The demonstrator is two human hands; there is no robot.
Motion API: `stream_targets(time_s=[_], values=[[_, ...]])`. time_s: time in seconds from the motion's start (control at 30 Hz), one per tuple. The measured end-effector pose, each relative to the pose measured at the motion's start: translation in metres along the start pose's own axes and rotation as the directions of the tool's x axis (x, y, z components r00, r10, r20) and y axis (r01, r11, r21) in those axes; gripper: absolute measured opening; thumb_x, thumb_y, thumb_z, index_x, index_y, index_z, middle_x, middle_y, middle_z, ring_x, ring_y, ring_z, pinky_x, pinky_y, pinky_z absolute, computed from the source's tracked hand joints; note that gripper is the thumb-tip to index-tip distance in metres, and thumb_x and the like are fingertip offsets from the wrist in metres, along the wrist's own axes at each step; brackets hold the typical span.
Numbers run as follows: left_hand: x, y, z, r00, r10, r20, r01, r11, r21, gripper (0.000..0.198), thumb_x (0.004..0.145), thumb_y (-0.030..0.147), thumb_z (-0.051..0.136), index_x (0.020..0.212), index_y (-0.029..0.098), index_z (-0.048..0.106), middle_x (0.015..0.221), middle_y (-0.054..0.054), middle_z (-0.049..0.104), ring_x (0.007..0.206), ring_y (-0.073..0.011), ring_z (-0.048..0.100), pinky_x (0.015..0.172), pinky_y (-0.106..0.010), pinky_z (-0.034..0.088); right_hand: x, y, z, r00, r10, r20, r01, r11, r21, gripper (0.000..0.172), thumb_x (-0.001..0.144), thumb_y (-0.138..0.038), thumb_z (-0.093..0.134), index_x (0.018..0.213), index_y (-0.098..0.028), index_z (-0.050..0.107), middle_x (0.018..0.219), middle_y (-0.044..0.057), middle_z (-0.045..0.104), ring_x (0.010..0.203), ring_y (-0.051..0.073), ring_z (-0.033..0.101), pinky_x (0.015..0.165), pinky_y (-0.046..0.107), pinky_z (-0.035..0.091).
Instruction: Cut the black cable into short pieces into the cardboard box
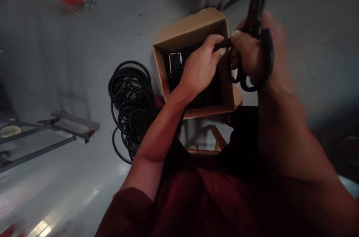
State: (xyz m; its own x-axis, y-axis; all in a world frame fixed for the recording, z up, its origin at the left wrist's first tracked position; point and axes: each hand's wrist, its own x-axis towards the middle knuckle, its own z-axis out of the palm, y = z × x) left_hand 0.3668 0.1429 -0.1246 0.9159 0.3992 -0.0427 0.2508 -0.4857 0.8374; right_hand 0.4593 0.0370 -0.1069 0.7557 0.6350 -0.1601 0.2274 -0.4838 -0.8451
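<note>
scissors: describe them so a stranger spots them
Find the open cardboard box on the grey floor. Over its right edge the right hand grips the scissors. They are large and black with looped handles, unlike the thin black strip the left hand pinches.

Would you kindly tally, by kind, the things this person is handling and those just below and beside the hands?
scissors: 1, in the right hand
black strand: 1, pinched by the left hand
cardboard box: 1
coil of black cable: 1
total: 4
</note>
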Motion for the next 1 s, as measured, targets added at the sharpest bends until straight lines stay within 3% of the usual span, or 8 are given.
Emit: stream_targets(time_s=[0.07, 0.13, 0.27, 0.43, 0.57, 0.7, 1.0], values=[[0.001, 0.001, -0.004, 1.000, 0.005, -0.022, -0.006, 1.000, -0.028, 0.012, 0.090, 0.022, 0.051, 0.096, 0.023, 0.061, 0.094, -0.003, 0.068, 0.096, -0.0214, 0.063, 0.085, -0.033, 0.045, 0.001, -0.006, 0.000, 0.996, 0.019, -0.087, -0.017, 1.000, 0.024, 0.007, 0.079, -0.028, 0.051, 0.083, -0.025, 0.047, 0.066, 0.001, 0.053, 0.057, 0.018, 0.053, 0.053, 0.032, 0.042], [0.002, 0.000, -0.008, 0.999, 0.008, -0.036, -0.010, 0.999, -0.053, 0.011, 0.089, 0.024, 0.053, 0.093, 0.023, 0.063, 0.084, -0.001, 0.067, 0.095, -0.0218, 0.064, 0.083, -0.033, 0.046, 0.000, -0.008, -0.001, 0.996, 0.034, -0.084, -0.029, 0.998, 0.062, 0.006, 0.079, -0.027, 0.052, 0.081, -0.024, 0.048, 0.063, -0.001, 0.052, 0.054, 0.015, 0.051, 0.052, 0.029, 0.041], [0.005, -0.008, -0.017, 0.996, -0.021, -0.087, 0.013, 0.996, -0.090, 0.013, 0.089, 0.030, 0.055, 0.094, 0.023, 0.065, 0.076, 0.001, 0.063, 0.084, -0.0192, 0.064, 0.074, -0.030, 0.048, -0.004, -0.004, -0.004, 1.000, -0.018, 0.021, 0.017, 0.997, 0.076, 0.018, 0.088, -0.039, 0.047, 0.097, -0.024, 0.050, 0.075, 0.000, 0.057, 0.058, 0.014, 0.053, 0.054, 0.027, 0.043], [0.008, -0.021, -0.035, 0.972, -0.101, -0.211, 0.083, 0.992, -0.094, 0.026, 0.091, 0.043, 0.050, 0.103, 0.024, 0.064, 0.076, 0.000, 0.064, 0.066, -0.0128, 0.060, 0.060, -0.025, 0.046, -0.006, 0.007, -0.002, 0.990, -0.032, 0.134, 0.042, 0.996, -0.073, 0.041, 0.090, -0.045, 0.045, 0.121, -0.019, 0.045, 0.096, 0.008, 0.063, 0.074, 0.020, 0.060, 0.069, 0.035, 0.047], [0.008, -0.020, -0.038, 0.957, -0.153, -0.245, 0.135, 0.987, -0.090, 0.028, 0.091, 0.043, 0.048, 0.106, 0.024, 0.063, 0.078, -0.001, 0.065, 0.060, -0.0099, 0.056, 0.055, -0.023, 0.045, -0.006, 0.007, -0.001, 0.973, 0.023, 0.229, 0.007, 0.992, -0.126, 0.046, 0.088, -0.051, 0.046, 0.121, -0.020, 0.048, 0.093, 0.008, 0.065, 0.083, 0.026, 0.062, 0.075, 0.043, 0.047], [0.006, -0.018, -0.037, 0.952, -0.174, -0.252, 0.156, 0.984, -0.088, 0.024, 0.090, 0.038, 0.050, 0.104, 0.025, 0.064, 0.076, 0.000, 0.066, 0.059, -0.0099, 0.054, 0.055, -0.023, 0.045, -0.008, 0.011, 0.000, 0.947, -0.037, 0.319, 0.072, 0.992, -0.100, 0.057, 0.083, -0.056, 0.053, 0.126, -0.020, 0.045, 0.101, 0.009, 0.063, 0.093, 0.030, 0.061, 0.079, 0.046, 0.047], [0.003, -0.019, -0.041, 0.956, -0.179, -0.230, 0.153, 0.980, -0.129, 0.024, 0.091, 0.041, 0.047, 0.105, 0.031, 0.064, 0.075, 0.001, 0.064, 0.055, -0.0098, 0.053, 0.049, -0.024, 0.041, -0.007, 0.011, 0.002, 0.900, -0.052, 0.432, 0.113, 0.986, -0.118, 0.063, 0.078, -0.057, 0.059, 0.124, -0.016, 0.045, 0.101, 0.013, 0.064, 0.093, 0.033, 0.061, 0.077, 0.047, 0.048]])
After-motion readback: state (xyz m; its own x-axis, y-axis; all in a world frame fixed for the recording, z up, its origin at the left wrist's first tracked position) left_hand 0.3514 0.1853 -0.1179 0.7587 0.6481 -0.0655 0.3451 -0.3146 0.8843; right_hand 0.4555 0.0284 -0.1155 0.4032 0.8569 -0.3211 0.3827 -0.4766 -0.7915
